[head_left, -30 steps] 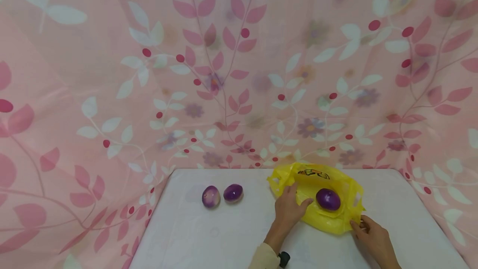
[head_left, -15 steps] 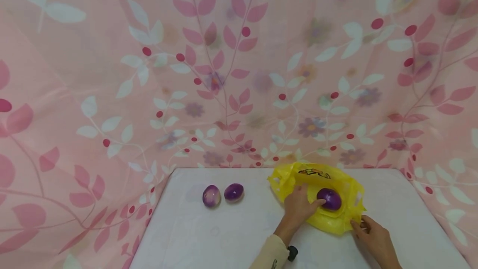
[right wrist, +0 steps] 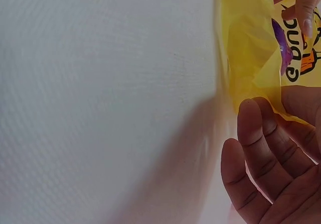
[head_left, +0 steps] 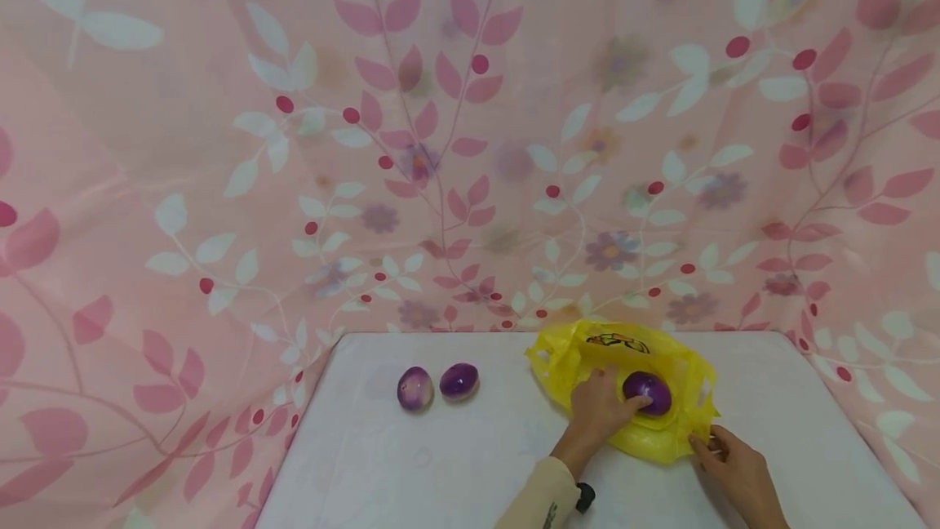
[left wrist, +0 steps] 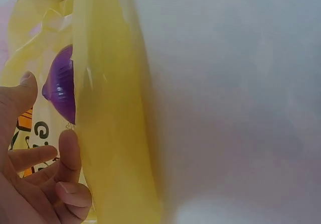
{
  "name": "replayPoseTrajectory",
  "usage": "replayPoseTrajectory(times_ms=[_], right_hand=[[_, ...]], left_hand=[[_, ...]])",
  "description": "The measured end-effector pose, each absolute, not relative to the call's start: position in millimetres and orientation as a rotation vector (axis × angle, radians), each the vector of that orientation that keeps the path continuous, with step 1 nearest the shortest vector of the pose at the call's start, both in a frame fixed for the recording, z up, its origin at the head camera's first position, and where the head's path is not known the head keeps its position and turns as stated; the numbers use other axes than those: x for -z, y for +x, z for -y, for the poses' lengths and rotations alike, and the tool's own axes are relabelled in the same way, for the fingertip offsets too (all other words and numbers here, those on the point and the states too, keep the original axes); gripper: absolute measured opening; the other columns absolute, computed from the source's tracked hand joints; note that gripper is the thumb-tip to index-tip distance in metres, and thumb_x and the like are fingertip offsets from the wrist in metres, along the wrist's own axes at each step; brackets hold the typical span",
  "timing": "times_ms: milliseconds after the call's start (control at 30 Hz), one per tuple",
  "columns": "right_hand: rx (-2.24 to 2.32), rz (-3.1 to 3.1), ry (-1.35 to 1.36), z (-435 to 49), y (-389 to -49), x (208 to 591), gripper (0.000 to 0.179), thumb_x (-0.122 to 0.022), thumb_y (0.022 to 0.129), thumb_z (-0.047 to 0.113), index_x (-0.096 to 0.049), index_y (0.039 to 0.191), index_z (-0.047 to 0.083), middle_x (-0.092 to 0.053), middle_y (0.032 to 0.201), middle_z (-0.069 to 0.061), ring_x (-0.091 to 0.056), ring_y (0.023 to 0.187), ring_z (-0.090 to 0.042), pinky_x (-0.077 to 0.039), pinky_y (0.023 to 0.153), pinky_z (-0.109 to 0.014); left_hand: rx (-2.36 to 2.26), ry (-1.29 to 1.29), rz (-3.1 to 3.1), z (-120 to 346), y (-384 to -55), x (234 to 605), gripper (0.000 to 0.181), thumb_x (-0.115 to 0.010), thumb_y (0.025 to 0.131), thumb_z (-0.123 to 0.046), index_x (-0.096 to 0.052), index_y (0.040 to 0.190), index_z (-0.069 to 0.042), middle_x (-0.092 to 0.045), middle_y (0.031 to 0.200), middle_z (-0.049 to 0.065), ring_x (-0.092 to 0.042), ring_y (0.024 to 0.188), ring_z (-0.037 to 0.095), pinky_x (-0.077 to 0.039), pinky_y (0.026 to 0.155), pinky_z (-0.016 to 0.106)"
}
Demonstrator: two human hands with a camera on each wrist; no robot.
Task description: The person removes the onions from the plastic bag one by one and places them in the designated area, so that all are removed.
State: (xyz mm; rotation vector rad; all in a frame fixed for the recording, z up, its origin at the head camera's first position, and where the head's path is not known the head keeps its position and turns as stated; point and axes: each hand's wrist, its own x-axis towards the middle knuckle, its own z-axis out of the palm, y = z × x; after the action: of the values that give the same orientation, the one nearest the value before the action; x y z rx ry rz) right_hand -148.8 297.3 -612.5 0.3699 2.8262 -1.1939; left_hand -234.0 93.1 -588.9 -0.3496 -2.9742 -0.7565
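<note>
A yellow plastic bag (head_left: 654,443) with a dark printed cartoon lies spread on the white table. In its mouth sits a shiny purple onion (head_left: 648,392), its pointed tip showing in the left wrist view. My left hand (head_left: 598,406) reaches over the near edge into the bag, fingers loosely bent. Its thumb overlaps the onion in the head view; the left wrist view shows a gap between thumb (left wrist: 26,86) and onion. At the bag's right corner my right hand (head_left: 738,464) pinches the plastic between thumb and index finger, the other fingers curling loosely below.
Two more onions rest on the table's left side, a pale purple one (head_left: 414,388) and a darker one (head_left: 459,381) close beside it. The white table (head_left: 411,472) ends against a pink floral cloth (head_left: 470,186) at the back and sides.
My left hand has moved rightward and deeper into the bag, its thumb coming over the onion in the head view. The right hand keeps its pinch on the bag's corner.
</note>
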Motion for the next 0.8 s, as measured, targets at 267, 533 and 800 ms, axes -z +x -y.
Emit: replayPoseTrajectory(times_ms=[267, 533, 800], right_hand=[[1.214, -2.832, 0.393, -296.1, -149.0, 612.5, 0.044, -0.062, 0.096, 0.038, -0.060, 0.108, -0.004, -0.068, 0.083, -0.006, -0.061, 0.066, -0.014, -0.050, 0.055, -0.026], [1.221, -2.835, 0.384, -296.6, -148.9, 613.3, 0.042, -0.063, 0.096, 0.036, -0.060, 0.108, -0.004, -0.069, 0.085, -0.008, -0.063, 0.066, -0.014, -0.050, 0.055, -0.026], [1.221, -2.839, 0.362, -298.2, -147.6, 614.0, 0.042, -0.063, 0.096, 0.037, -0.061, 0.108, -0.004, -0.070, 0.085, -0.008, -0.064, 0.066, -0.014, -0.051, 0.056, -0.027]], left_hand=[[0.747, -0.361, 3.047, -101.9, -236.9, 594.7, 0.066, -0.065, 0.078, -0.073, -0.059, 0.121, -0.023, -0.065, 0.103, -0.006, -0.061, 0.092, 0.012, -0.050, 0.084, 0.029], [0.700, -0.400, 3.060, -110.5, -237.2, 594.4, 0.063, -0.066, 0.078, -0.071, -0.056, 0.120, -0.025, -0.066, 0.103, -0.007, -0.062, 0.091, 0.010, -0.051, 0.083, 0.028], [0.662, -0.366, 3.113, -120.5, -237.9, 591.4, 0.070, -0.067, 0.074, -0.074, -0.052, 0.119, -0.023, -0.063, 0.102, -0.005, -0.060, 0.090, 0.011, -0.050, 0.082, 0.027]])
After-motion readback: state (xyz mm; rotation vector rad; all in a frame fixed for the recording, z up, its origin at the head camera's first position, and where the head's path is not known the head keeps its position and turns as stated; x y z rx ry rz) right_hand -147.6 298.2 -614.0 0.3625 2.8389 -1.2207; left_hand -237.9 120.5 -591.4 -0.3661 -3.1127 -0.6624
